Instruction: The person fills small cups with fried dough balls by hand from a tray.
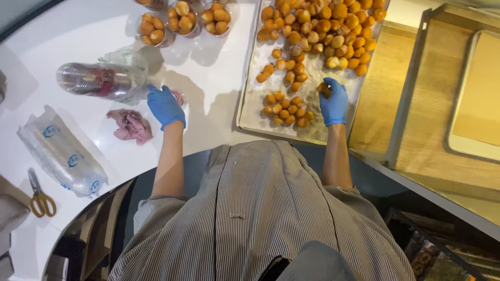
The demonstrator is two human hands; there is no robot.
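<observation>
head | right hand [333, 102] curled around one fried ball [324, 88], mid-frame tray [249, 112] | left hand [165, 105] flat, empty, by cup stack [101, 80] | risk: loose grip, ball rolls off tray

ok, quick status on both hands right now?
Left hand: gloved, at the open end of the stack of clear cups; grip cannot be told.
Right hand: gloved, closed on a golden fried ball over the tray.

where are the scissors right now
In the head view, the yellow-handled scissors lie on the white counter at the far left edge, just below the sleeve of clear lids and well left of the blue-gloved left hand.
</observation>
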